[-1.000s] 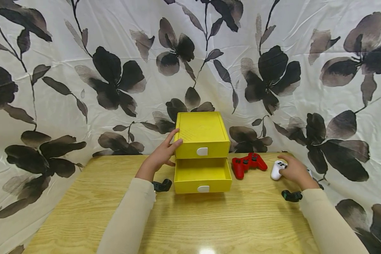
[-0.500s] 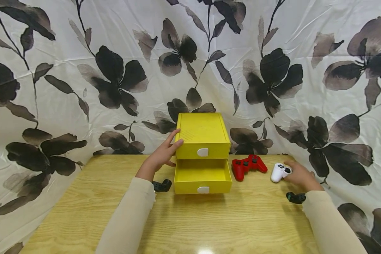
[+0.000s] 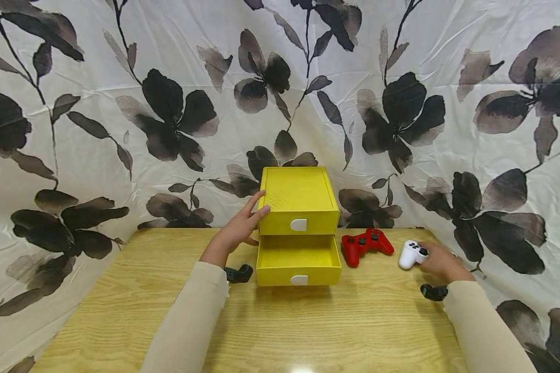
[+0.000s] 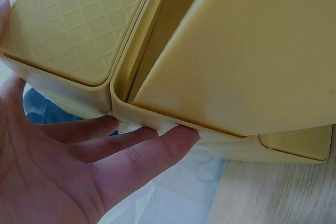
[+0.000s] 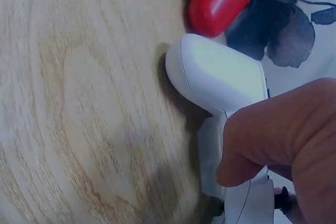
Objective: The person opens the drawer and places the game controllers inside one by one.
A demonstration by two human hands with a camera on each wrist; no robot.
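A yellow two-drawer box (image 3: 298, 199) stands at the back of the wooden table (image 3: 280, 326). Its lower drawer (image 3: 298, 258) is pulled out and looks empty. My left hand (image 3: 237, 229) lies flat against the box's left side with straight fingers (image 4: 142, 153), as the left wrist view shows against the yellow box (image 4: 231, 61). To the right a red game controller (image 3: 366, 243) lies on the table. Beside it is a white game controller (image 3: 410, 253), and my right hand (image 3: 441, 261) grips it. In the right wrist view, fingers (image 5: 283, 140) curl over the white controller (image 5: 220, 77), next to the red controller (image 5: 218, 1).
A floral black-and-white cloth (image 3: 121, 103) hangs behind and around the table. A black wrist strap shows at each sleeve, at the left (image 3: 238, 273) and at the right (image 3: 433, 292). Bare wood lies in front of the box.
My right hand has shifted slightly right and nearer on the white controller, uncovering more of its left grip. The left hand and the box have stayed put.
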